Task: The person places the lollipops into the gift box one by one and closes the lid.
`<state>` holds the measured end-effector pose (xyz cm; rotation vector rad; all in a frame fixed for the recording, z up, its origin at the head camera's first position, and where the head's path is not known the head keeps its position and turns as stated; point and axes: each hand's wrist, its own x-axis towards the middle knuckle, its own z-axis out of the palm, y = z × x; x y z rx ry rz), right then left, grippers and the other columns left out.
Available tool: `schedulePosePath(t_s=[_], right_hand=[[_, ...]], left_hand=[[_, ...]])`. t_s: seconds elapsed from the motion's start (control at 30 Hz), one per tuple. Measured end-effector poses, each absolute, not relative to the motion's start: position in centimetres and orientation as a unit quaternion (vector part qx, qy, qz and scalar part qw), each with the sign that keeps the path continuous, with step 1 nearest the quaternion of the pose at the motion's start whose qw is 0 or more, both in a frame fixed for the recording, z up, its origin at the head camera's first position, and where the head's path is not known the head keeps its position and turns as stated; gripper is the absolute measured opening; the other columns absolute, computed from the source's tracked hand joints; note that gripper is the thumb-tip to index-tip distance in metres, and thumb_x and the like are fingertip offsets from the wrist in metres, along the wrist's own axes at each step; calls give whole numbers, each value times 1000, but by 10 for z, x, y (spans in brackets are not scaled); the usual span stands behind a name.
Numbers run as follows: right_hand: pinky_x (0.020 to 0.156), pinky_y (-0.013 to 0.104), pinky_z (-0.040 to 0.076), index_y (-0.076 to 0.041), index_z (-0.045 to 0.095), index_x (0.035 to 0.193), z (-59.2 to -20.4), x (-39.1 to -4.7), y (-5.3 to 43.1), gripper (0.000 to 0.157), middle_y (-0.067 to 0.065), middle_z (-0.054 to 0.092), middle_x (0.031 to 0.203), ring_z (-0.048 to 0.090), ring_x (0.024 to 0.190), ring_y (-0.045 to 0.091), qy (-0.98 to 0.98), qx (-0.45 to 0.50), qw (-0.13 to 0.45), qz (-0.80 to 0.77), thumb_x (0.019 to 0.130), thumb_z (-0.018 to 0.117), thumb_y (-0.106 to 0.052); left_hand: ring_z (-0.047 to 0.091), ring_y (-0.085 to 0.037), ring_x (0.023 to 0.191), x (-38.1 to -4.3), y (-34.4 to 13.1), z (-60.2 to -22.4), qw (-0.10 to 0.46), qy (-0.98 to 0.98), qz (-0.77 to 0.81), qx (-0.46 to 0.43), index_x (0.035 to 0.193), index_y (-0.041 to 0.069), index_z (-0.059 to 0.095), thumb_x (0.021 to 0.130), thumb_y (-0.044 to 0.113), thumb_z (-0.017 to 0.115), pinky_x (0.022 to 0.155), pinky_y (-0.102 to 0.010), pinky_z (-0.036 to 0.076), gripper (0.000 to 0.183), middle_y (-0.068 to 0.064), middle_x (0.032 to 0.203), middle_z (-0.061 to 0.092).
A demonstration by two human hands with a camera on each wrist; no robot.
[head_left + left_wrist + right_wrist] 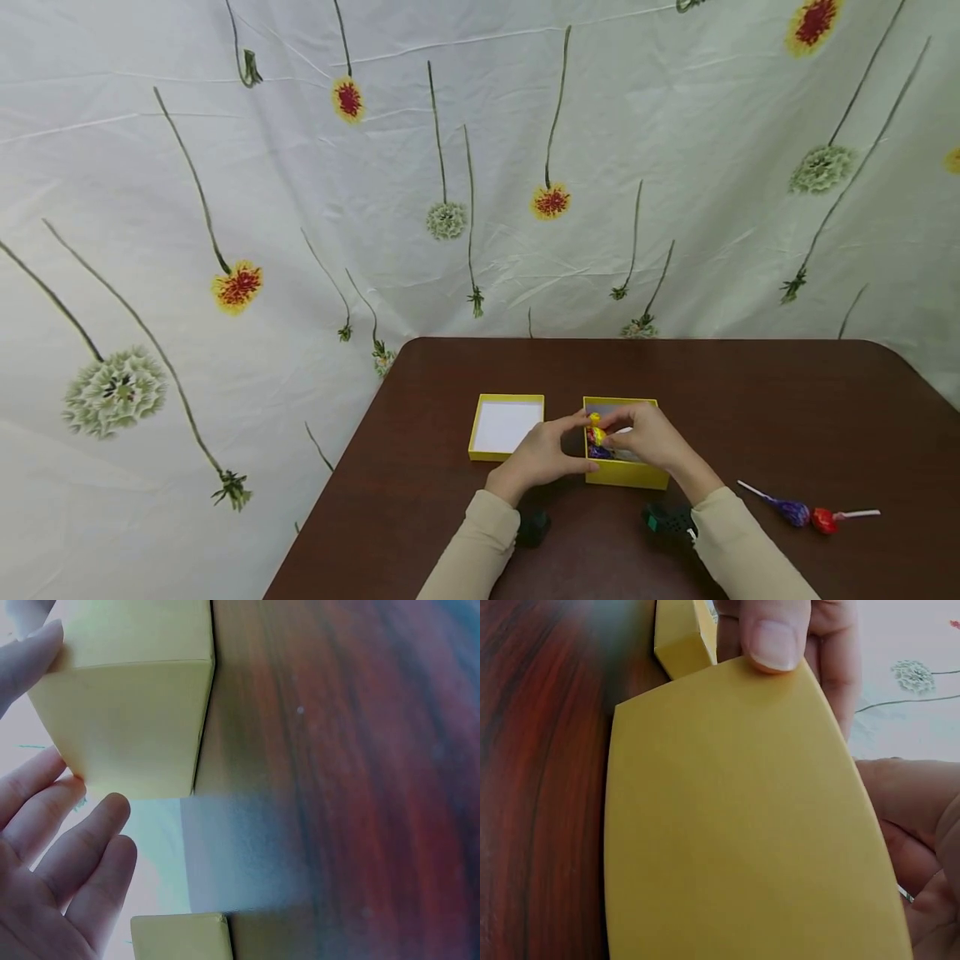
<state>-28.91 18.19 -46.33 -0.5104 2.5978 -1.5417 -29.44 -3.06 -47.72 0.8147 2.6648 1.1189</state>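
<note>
On the table is an open yellow box (627, 475) with wrapped lollipops inside, among them a purple one (599, 452). My left hand (538, 455) grips the box's left side, the thumb at its front wall and the fingers farther back. In the right wrist view, the left thumb (774, 645) presses the top edge of the front wall. Over the box opening, my right hand (649, 435) pinches a yellow-wrapped lollipop (597, 436) near the left wall. The box wall (735, 810) hides the right fingertips in the right wrist view.
Left of the box lies its yellow lid (508, 427), white inside up. On the right of the dark wooden table (750, 400) lie a purple lollipop (792, 512) and a red lollipop (824, 522). A flowered cloth (495, 250) hangs behind.
</note>
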Motion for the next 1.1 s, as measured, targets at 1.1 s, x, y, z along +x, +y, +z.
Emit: schedulePosePath(t_s=[1.1], right_hand=[[81, 41, 61, 4, 72, 114, -442, -272, 210, 24, 20, 73, 110, 70, 99, 31, 892, -140, -6, -430, 92, 70, -5]], left_hand=[[45, -21, 143, -295, -32, -479, 79, 884, 380, 259, 146, 20, 54, 85, 36, 80, 116, -43, 41, 68, 5, 159, 41]])
